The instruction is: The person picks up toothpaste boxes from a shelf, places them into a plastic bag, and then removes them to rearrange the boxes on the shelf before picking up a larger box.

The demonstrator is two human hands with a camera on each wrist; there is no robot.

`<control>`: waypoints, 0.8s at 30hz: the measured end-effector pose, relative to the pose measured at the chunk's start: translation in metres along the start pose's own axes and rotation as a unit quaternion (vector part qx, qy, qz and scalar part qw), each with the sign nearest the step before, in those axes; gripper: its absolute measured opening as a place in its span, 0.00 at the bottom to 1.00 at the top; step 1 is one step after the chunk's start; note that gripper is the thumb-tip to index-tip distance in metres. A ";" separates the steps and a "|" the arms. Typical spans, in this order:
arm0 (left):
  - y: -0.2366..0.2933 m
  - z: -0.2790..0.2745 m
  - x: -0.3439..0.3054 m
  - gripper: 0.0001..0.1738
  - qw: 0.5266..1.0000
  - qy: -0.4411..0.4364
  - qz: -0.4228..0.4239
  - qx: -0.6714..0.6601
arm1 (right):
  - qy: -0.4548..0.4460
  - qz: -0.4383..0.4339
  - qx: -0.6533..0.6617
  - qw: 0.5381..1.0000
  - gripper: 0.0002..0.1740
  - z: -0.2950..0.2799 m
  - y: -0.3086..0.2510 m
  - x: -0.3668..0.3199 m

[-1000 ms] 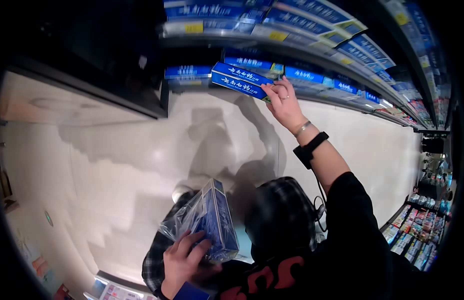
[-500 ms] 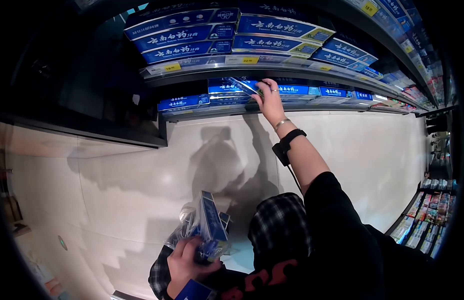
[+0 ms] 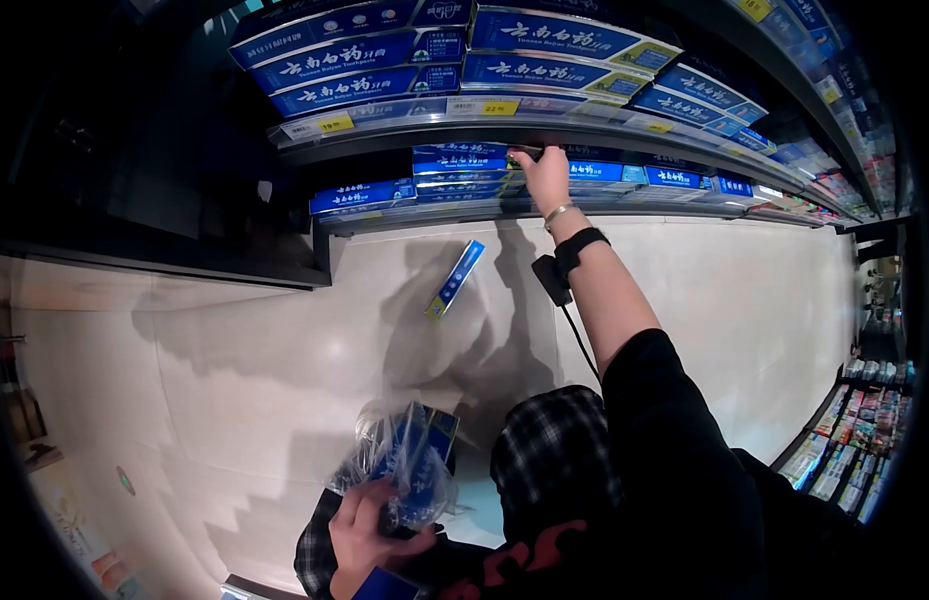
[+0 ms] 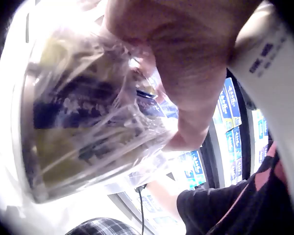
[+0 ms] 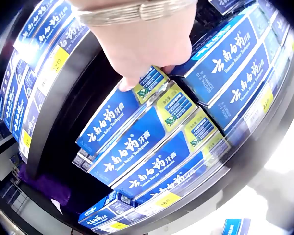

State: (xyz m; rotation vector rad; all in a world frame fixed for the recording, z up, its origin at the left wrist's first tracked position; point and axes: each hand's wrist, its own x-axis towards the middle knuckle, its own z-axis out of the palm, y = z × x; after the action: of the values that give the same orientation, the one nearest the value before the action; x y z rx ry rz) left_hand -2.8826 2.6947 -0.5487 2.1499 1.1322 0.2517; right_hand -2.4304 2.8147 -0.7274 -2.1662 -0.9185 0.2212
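Observation:
My left hand [image 3: 364, 525] grips a clear plastic bag [image 3: 439, 490] with blue toothpaste boxes [image 3: 414, 460] inside, held low near my knees. Close up in the left wrist view, the crinkled film covers a blue and yellowish box end [image 4: 88, 107]. My right hand [image 3: 546, 178] reaches into the lower shelf, with its thumb on the front corner of the top toothpaste box [image 5: 110, 117] of a stack. The other fingers are largely hidden behind that corner. A single toothpaste box [image 3: 456, 280] shows slanted over the pale floor between the shelf and the bag.
An upper shelf [image 3: 394, 137] overhangs the right hand, bearing stacked toothpaste boxes [image 3: 554, 75] and yellow price tags. A neighbouring stack [image 5: 225, 73] stands close beside the hand. At left is a dark cabinet edge [image 3: 164, 262]. Plaid-clad knees [image 3: 554, 450] are below.
The right hand has carried boxes to the lower shelf and onto the stack. A box that stuck up at the left hand has gone from there, and one now shows over the floor.

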 end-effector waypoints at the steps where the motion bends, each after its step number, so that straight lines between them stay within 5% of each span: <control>1: -0.001 0.001 0.000 0.30 1.000 -0.003 -0.003 0.000 | 0.084 -0.043 -0.005 0.996 0.24 0.003 0.002 -0.005; 3: -0.002 -0.001 -0.003 0.30 1.000 -0.016 -0.014 0.000 | 0.243 -0.122 -0.020 0.962 0.20 0.009 0.005 -0.032; 4: -0.001 -0.002 -0.003 0.30 0.999 -0.021 -0.028 -0.003 | 0.211 -0.181 0.017 0.960 0.17 0.001 -0.009 -0.058; 6: 0.001 -0.002 -0.003 0.30 0.998 -0.026 -0.061 -0.014 | -0.037 -0.267 -0.016 0.963 0.16 0.012 0.000 -0.108; 8: -0.002 0.003 -0.008 0.32 0.996 -0.038 -0.077 -0.012 | -0.310 -0.249 -0.170 0.902 0.16 0.047 0.032 -0.128; 11: -0.013 0.006 -0.016 0.33 0.997 -0.048 -0.057 0.005 | -0.271 -0.304 -0.258 0.876 0.19 0.097 0.075 -0.129; 15: -0.023 0.012 -0.022 0.35 0.998 -0.051 -0.041 0.027 | -0.257 -0.303 -0.382 0.834 0.18 0.145 0.084 -0.150; 16: -0.023 0.013 -0.022 0.35 0.997 -0.057 -0.051 0.024 | -0.350 -0.245 -0.386 0.818 0.17 0.147 0.079 -0.153; 19: -0.017 0.014 -0.025 0.34 0.995 -0.071 -0.066 0.024 | -0.374 -0.173 -0.313 0.856 0.16 0.153 0.101 -0.185; 22: 0.000 0.010 -0.014 0.31 0.997 -0.062 -0.052 0.018 | -0.584 -0.110 -0.219 0.774 0.23 0.127 0.098 -0.180; 23: 0.005 0.008 -0.010 0.30 0.997 -0.060 -0.046 0.011 | -0.620 -0.092 -0.154 0.764 0.34 0.118 0.097 -0.177; 24: 0.009 0.008 -0.007 0.28 0.998 -0.047 -0.036 0.000 | -0.641 -0.067 -0.121 0.755 0.35 0.106 0.092 -0.174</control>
State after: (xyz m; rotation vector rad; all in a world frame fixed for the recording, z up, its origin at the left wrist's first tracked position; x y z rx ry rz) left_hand -2.8773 2.6818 -0.5482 2.0937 1.1514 0.1164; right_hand -2.5513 2.7164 -0.8880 -1.9575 -1.8771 1.7427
